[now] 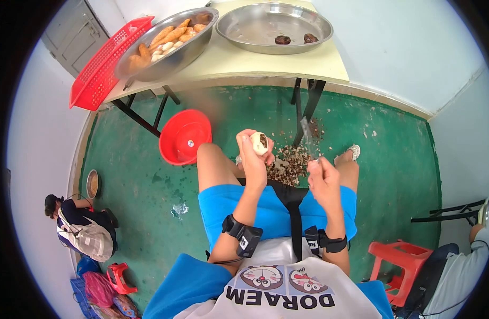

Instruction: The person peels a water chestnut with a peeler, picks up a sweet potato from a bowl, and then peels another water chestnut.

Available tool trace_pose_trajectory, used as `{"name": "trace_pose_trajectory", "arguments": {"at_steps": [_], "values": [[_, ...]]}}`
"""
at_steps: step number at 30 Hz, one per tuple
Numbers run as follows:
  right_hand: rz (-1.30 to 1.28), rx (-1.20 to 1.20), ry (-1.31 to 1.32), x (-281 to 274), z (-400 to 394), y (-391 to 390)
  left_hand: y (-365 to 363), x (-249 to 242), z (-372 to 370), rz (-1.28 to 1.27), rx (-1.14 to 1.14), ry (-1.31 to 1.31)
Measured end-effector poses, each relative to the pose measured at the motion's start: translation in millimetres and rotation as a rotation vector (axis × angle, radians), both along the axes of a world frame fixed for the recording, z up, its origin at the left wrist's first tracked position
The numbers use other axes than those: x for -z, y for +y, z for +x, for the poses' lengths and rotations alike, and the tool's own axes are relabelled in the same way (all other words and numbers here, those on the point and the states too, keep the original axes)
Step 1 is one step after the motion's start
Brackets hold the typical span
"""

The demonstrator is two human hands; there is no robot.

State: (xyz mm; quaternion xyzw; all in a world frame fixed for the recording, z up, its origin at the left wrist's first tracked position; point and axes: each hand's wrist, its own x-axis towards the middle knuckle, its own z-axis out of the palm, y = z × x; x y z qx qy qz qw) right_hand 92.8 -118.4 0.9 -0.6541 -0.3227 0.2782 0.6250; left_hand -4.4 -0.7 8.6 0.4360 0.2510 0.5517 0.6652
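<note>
My left hand (249, 150) is closed around a round, partly peeled water chestnut (260, 143). Its flesh is creamy white, and a dark brown patch of skin shows on the upper side. To the right, my right hand (324, 178) grips a knife (306, 132) with its blurred, silvery blade pointing up and away from me. The blade is apart from the water chestnut. Below both hands, brown and white peelings (293, 164) lie scattered on the green floor between my feet.
Ahead, a table (244, 68) bears a metal bowl (202, 40) of orange-brown pieces and white peeled ones, a wide metal pan (249, 32) with two dark pieces, and a red basket (90, 85). A red basin (172, 141) and red stool (396, 266) stand nearby. Two other people sit at the sides.
</note>
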Motion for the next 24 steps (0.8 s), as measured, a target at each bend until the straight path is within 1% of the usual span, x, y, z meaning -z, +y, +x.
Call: {"name": "trace_pose_trajectory", "arguments": {"at_steps": [2, 3, 5, 6, 8, 10, 12, 16, 18, 24], "values": [[0.012, -0.025, 0.001, -5, -7, 0, -1, -5, -2, -0.174, 0.155, -0.127], [0.002, -0.088, -0.064, -11, -10, 1, -2, -7, -3, -0.172, 0.157, -0.120], [-0.028, -0.189, -0.160, -13, -11, 2, -1, -13, -4, -0.311, 0.235, -0.165], [-0.027, -0.187, -0.160, -15, -11, 1, 1, -12, -5, -0.310, 0.237, -0.165], [-0.095, -0.298, -0.189, -21, -11, -2, 5, -8, -7, -0.313, 0.241, -0.130], [-0.120, -0.329, -0.184, -25, -11, -5, 6, -8, -6, -0.289, 0.197, -0.095], [-0.156, -0.369, -0.192, -26, -11, -6, 9, -3, -6, -0.201, 0.191, -0.089], [-0.163, -0.362, -0.198, -27, -12, -6, 8, -5, -6, -0.172, 0.131, -0.024], [-0.175, -0.374, -0.223, -26, -10, -7, 8, -4, -8, -0.124, 0.110, 0.062], [-0.178, -0.381, -0.223, -25, -8, -11, 4, -7, -10, -0.098, 0.092, 0.122]]}}
